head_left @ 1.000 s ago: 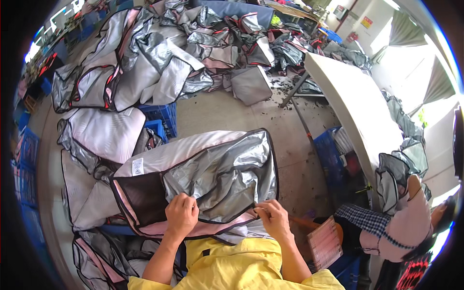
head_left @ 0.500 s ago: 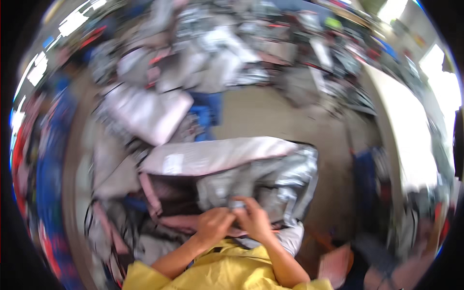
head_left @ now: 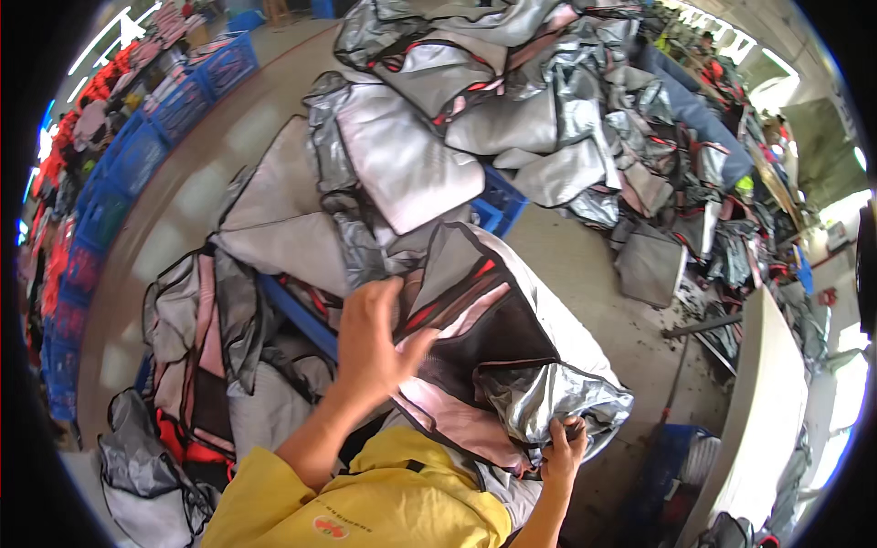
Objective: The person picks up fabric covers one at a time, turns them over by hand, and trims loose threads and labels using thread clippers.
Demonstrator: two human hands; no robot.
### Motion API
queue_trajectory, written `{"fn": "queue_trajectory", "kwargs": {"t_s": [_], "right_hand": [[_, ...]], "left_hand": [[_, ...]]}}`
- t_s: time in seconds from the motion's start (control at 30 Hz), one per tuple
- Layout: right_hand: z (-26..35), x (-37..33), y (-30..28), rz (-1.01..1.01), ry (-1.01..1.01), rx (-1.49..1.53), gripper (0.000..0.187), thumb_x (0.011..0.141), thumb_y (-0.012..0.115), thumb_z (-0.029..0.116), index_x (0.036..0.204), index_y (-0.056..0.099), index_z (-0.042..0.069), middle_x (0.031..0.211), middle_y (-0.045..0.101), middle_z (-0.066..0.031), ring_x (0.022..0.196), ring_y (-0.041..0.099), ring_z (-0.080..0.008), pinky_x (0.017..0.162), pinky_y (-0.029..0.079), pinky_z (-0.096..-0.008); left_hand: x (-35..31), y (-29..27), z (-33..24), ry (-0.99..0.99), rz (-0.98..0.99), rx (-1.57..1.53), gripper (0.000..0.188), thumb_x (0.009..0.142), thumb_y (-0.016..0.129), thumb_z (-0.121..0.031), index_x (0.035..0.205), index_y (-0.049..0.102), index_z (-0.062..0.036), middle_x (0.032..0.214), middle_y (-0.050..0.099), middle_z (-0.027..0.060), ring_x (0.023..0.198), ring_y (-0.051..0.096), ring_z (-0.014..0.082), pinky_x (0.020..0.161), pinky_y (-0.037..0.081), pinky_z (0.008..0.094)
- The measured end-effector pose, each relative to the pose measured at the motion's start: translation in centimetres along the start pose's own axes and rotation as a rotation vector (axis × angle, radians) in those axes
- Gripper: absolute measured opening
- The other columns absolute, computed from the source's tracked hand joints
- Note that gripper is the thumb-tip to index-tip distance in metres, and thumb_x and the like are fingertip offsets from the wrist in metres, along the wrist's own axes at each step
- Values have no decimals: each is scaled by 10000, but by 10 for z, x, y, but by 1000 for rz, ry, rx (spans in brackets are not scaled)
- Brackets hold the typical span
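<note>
A large silver-lined fabric bag (head_left: 489,347) lies spread in front of me, with dark mesh, pinkish panels and black bound edges. My right hand (head_left: 564,447) pinches the edge of its crumpled silver fabric (head_left: 539,402) at the near right corner. Above the bag's left side hovers my left hand (head_left: 370,347), its thumb and fingers apart and holding nothing. Just past that hand are a grey panel (head_left: 448,260) and a red-edged strip (head_left: 448,297), both part of the opened bag or lying against it; I cannot tell which.
Silver and grey bags are heaped beyond (head_left: 402,160) and at my left (head_left: 196,352). A blue crate (head_left: 502,201) shows under the far heap. Blue crates (head_left: 137,160) line the left side. A white board (head_left: 754,411) stands at the right, near a blue bin (head_left: 671,466).
My hands, close together over the bag before, are now apart: the left opened and further left, the right at the near right corner. The bag sits turned in view, and the whole view has swung.
</note>
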State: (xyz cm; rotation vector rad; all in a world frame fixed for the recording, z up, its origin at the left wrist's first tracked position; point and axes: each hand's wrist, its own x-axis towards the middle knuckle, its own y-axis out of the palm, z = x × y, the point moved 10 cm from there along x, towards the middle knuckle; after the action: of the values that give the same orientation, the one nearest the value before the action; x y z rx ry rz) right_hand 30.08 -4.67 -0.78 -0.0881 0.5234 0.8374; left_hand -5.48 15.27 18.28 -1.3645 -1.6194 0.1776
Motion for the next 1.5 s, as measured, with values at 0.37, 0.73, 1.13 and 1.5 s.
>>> {"fn": "queue_trajectory", "kwargs": {"t_s": [0.37, 0.73, 1.13, 1.5], "right_hand": [[-47, 50, -107, -211, 11, 54, 170, 933, 741, 83, 1015, 613, 160, 756, 599, 41, 488, 494, -54, 374, 299, -222], [-85, 38, -146, -279, -13, 205, 112, 957, 708, 86, 1027, 635, 133, 821, 636, 25, 576, 597, -73, 397, 378, -225], [-94, 14, -169, -252, -166, 245, 87, 980, 672, 70, 1036, 633, 123, 883, 669, 1, 614, 610, -79, 393, 431, -203], [-108, -13, -155, -369, -5, 362, 330, 1032, 657, 407, 1119, 631, 90, 787, 642, -4, 502, 447, -49, 407, 361, -244]], "left_hand": [[-68, 101, -148, 153, 630, -463, 206, 984, 609, -166, 1098, 598, 5, 869, 662, 190, 702, 662, 411, 613, 530, 485], [-98, 104, -212, 302, 613, -416, 281, 947, 654, -189, 1097, 622, 47, 873, 674, 154, 637, 688, 326, 537, 549, 422], [-138, 101, -259, 536, 584, -413, 388, 911, 688, -258, 1120, 615, 60, 850, 669, 121, 619, 694, 254, 497, 545, 361], [-89, 173, -45, -144, 856, -336, 619, 1041, 566, -505, 771, 727, 29, 559, 637, 106, 500, 607, 229, 517, 444, 462]]}}
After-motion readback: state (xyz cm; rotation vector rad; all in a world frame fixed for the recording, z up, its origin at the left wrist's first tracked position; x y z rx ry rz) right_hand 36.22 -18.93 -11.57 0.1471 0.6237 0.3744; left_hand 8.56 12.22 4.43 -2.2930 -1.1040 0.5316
